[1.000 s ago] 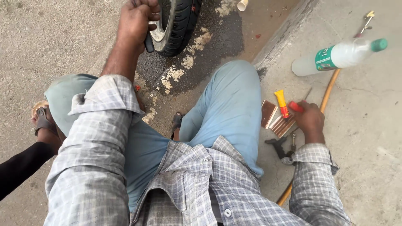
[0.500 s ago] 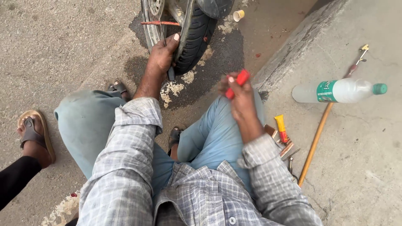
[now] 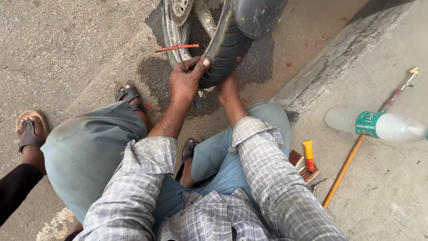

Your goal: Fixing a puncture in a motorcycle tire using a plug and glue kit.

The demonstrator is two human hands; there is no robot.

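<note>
Outdoor ground: grey tarmac [image 3: 67, 49] under the person, a raised concrete kerb [image 3: 321, 76] off to the right-hand side. Head view, looking down over checked shirt sleeves and blue trousers.

Left hand [image 3: 185, 80]: fingers curled and closed around the lower edge of a black tyre [image 3: 225, 56], thumb pressed on the tread. A thin metal tool [image 3: 189, 82] runs through this grip, its shaft passing under the palm and out below the wrist. Threaded across the tool's upper end, just above and to the left of the knuckles, is a reddish rubber strip [image 3: 177, 47], lying roughly level and sticking out on both sides.

Right hand [image 3: 227, 89]: directly beside the left, pressed against the underside of the tyre. Fingers are tucked behind the rubber; cannot tell whether they are closed on anything.

Tyre position: immediately above and ahead of both hands, touching both. Wheel rim [image 3: 171, 24] lies above the left hand.

Well to the right of the right hand, on the concrete: a clear plastic bottle [image 3: 376, 125] on its side, a long wooden stick [image 3: 345, 167], a small yellow tube with a red cap [image 3: 308, 155].

Far left of the left hand: another person's sandalled foot [image 3: 30, 134] and dark sleeve [image 3: 15, 189].
</note>
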